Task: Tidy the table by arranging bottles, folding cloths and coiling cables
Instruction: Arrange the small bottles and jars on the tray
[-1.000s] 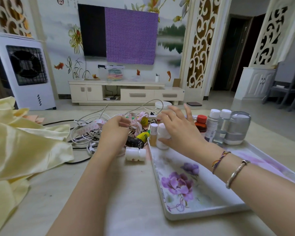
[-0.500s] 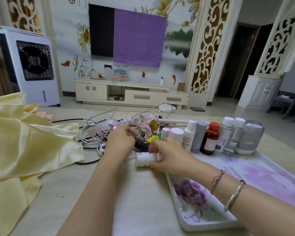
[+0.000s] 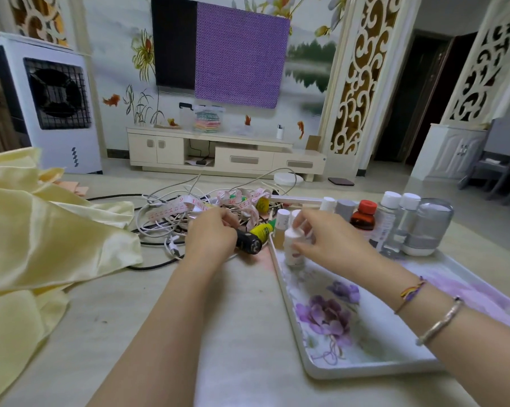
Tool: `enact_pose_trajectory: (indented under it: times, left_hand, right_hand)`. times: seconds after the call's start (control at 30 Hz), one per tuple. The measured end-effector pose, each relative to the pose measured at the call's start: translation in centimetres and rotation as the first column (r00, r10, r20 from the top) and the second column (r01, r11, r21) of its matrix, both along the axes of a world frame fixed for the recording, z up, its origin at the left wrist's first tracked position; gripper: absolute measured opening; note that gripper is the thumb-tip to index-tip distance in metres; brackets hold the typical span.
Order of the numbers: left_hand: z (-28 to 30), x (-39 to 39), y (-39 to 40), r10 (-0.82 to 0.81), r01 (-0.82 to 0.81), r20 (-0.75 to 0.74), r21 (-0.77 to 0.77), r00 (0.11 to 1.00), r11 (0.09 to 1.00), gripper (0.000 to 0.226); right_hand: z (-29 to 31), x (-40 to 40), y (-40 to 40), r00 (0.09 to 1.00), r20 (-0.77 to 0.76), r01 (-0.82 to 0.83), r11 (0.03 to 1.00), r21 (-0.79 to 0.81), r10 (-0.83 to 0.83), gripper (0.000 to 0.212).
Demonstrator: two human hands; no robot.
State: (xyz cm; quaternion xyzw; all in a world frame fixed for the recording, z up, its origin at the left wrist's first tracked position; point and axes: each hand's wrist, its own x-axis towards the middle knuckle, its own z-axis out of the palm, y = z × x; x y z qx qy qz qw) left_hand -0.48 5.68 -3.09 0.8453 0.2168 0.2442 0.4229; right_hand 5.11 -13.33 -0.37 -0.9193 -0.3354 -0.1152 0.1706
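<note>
The right hand has its fingers curled round a small white bottle, holding it upright at the far left corner of the tray, its base on or just above the tray floor. The left hand grips a black bottle lying on its side on the table, just outside the tray's left edge.

Along the tray's far edge stands a row of bottles: a white one, a grey-capped one, a brown bottle with a red cap, two clear ones with white caps, and a rounded clear jar at the right end. A yellow tube lies beside the black bottle. Beyond the left hand, a tangle of white and black cables is mixed with a pink measuring tape near the table's far edge. A crumpled yellow cloth covers the left side of the table.

Behind the table the room holds a low cream cabinet under a wall screen partly draped in purple fabric, and a white air cooler at the left.
</note>
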Motion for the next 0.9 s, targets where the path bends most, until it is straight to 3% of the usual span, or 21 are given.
enact_pose_trajectory:
  times: [0.3, 0.53, 0.63, 0.77, 0.9]
  left_hand:
    - [0.0, 0.0, 0.4, 0.029, -0.029, -0.006, -0.034, 1.000, 0.999, 0.041]
    - [-0.4, 0.4, 0.9, 0.030, -0.030, 0.005, -0.045, 1.000, 0.999, 0.038]
    - [-0.9, 0.7, 1.7, 0.037, -0.035, 0.023, -0.070, 0.999, 0.997, 0.029]
    - [-0.7, 0.3, 2.6, 0.095, -0.084, 0.079, -0.133, 0.992, 0.988, 0.015]
    - [-0.1, -0.4, 3.4, 0.149, -0.138, 0.081, -0.136, 0.985, 0.981, 0.034]
  right_hand:
    - [-1.8, 0.4, 1.3, 0.997, 0.057, -0.052, 0.991, 0.119, 0.046, 0.021]
    - [-2.3, -0.3, 1.6, 0.995, 0.100, -0.002, 1.000, 0.009, 0.001, 0.029]
    - [-2.7, -0.4, 1.8, 0.989, 0.144, 0.050, 0.993, -0.108, -0.035, 0.043]
    - [-3.0, -0.2, 2.2, 0.984, 0.174, 0.061, 0.989, -0.131, -0.038, 0.049]
    - [-2.6, -0.6, 2.1, 0.986, 0.157, 0.071, 0.989, -0.133, -0.049, 0.050]
